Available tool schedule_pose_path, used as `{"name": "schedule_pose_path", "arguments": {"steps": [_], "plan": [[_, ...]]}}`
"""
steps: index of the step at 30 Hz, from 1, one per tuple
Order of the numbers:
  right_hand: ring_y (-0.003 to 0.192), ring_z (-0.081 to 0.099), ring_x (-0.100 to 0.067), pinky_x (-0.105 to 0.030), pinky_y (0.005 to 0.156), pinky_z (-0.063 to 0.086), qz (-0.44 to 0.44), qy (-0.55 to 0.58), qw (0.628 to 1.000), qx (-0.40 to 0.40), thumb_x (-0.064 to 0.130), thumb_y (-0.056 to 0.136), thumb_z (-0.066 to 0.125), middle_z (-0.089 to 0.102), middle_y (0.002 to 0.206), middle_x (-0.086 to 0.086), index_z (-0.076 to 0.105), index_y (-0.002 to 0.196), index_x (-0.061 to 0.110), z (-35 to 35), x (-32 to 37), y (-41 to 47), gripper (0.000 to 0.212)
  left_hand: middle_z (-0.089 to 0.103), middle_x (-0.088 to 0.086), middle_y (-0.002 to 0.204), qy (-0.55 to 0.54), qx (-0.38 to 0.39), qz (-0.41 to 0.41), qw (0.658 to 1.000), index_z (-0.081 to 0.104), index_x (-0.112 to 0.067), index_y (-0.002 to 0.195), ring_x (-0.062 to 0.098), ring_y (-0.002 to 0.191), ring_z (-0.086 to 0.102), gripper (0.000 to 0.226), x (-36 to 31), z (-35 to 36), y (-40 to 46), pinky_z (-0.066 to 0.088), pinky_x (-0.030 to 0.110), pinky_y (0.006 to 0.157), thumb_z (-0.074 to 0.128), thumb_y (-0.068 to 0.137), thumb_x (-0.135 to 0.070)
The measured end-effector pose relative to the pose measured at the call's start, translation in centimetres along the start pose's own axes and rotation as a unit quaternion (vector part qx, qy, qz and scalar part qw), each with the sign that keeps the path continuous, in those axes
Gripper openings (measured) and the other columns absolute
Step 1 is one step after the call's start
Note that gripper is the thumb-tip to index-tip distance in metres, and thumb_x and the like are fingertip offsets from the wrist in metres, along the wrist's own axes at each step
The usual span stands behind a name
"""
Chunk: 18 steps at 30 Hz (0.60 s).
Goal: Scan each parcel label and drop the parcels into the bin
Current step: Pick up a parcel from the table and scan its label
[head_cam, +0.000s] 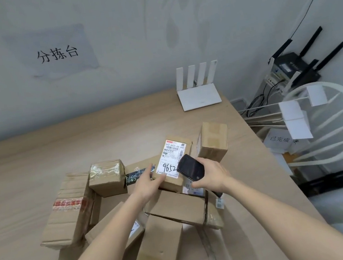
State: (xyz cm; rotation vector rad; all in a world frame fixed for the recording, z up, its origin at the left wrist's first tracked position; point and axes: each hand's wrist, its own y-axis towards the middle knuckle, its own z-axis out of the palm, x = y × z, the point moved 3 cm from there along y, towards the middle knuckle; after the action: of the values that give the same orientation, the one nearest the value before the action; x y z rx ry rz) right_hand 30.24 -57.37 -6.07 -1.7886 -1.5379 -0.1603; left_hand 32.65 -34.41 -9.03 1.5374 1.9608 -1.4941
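A small cardboard parcel (pixel 173 181) with a white label (pixel 170 158) marked "9652" lies tilted on top of the pile. My left hand (pixel 148 181) grips its near left corner. In my right hand (pixel 211 176) I hold a black scanner (pixel 189 167) over the label's right edge. Several other cardboard parcels lie around it on the wooden table (pixel 41 157): a tall upright box (pixel 212 141), a taped cube (pixel 107 177), a long flat box with red tape (pixel 68 208), and a large box (pixel 176 209) under my hands.
A white router (pixel 199 90) stands at the table's far right corner. Off the right edge are a white wire basket (pixel 326 123) with paper tags, a paper sign (pixel 279 140) on the floor, and black routers (pixel 298 68) with cables. A paper sign (pixel 57 54) hangs on the wall.
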Motion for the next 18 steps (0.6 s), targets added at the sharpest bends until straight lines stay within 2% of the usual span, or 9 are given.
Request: {"name": "schedule_pose_path", "arguments": {"steps": [3, 6, 8, 11, 15, 18], "plan": [[0.108, 0.061, -0.019, -0.043, 0.092, 0.055, -0.009, 0.031, 0.999, 0.011, 0.046, 0.060, 0.082, 0.065, 0.119, 0.010, 0.054, 0.137, 0.036, 0.5, -0.3, 0.3, 0.083, 0.062, 0.004, 0.118, -0.025, 0.006, -0.013, 1.000, 0.026, -0.021, 0.156, 0.020, 0.113, 0.057, 0.072, 0.2, 0.6, 0.2, 0.042, 0.032, 0.098, 0.060, 0.096, -0.042], [0.109, 0.062, -0.018, -0.044, 0.094, 0.055, -0.019, 0.050, 0.998, 0.026, 0.056, 0.050, 0.078, 0.065, 0.121, 0.010, 0.056, 0.134, 0.036, 1.2, -0.6, 0.5, 0.089, 0.066, 0.008, 0.119, -0.058, 0.014, -0.020, 0.998, 0.041, -0.024, 0.150, 0.021, 0.110, 0.061, 0.057, 0.2, 1.4, -0.1, 0.045, 0.030, 0.094, 0.060, 0.097, -0.035], [0.107, 0.063, -0.017, -0.042, 0.094, 0.056, -0.018, 0.067, 0.997, 0.033, 0.053, 0.051, 0.081, 0.066, 0.118, 0.009, 0.058, 0.131, 0.034, 1.4, -0.9, 0.5, 0.085, 0.066, 0.007, 0.120, -0.079, 0.016, -0.015, 0.997, 0.047, -0.026, 0.145, 0.016, 0.104, 0.061, 0.050, 0.1, 1.9, -0.6, 0.046, 0.026, 0.085, 0.060, 0.097, -0.031], [0.106, 0.065, -0.016, -0.041, 0.096, 0.055, -0.014, 0.096, 0.995, 0.027, 0.045, 0.052, 0.086, 0.069, 0.115, 0.008, 0.061, 0.130, 0.032, 1.3, -1.3, 0.2, 0.084, 0.064, 0.005, 0.121, -0.132, 0.006, -0.027, 0.991, 0.051, -0.029, 0.139, 0.008, 0.096, 0.059, 0.046, -0.3, 2.4, -1.5, 0.048, 0.029, 0.082, 0.065, 0.095, -0.029], [0.108, 0.066, -0.012, -0.039, 0.099, 0.054, -0.023, 0.121, 0.992, 0.015, 0.051, 0.047, 0.086, 0.070, 0.117, 0.012, 0.059, 0.138, 0.031, 0.3, -0.9, -0.8, 0.097, 0.064, -0.006, 0.101, -0.179, 0.004, -0.038, 0.983, 0.049, -0.031, 0.130, 0.003, 0.088, 0.060, 0.039, -1.3, 2.6, -3.5, 0.045, 0.023, 0.065, 0.066, 0.095, -0.026], [0.109, 0.066, -0.011, -0.040, 0.100, 0.054, -0.032, 0.135, 0.990, 0.013, 0.056, 0.044, 0.087, 0.071, 0.118, 0.013, 0.058, 0.142, 0.028, -0.8, -0.4, -2.0, 0.106, 0.066, -0.008, 0.094, -0.195, -0.017, -0.023, 0.980, 0.049, -0.032, 0.126, 0.001, 0.083, 0.061, 0.038, -2.6, 2.0, -5.8, 0.044, 0.023, 0.066, 0.068, 0.094, -0.027]]}}
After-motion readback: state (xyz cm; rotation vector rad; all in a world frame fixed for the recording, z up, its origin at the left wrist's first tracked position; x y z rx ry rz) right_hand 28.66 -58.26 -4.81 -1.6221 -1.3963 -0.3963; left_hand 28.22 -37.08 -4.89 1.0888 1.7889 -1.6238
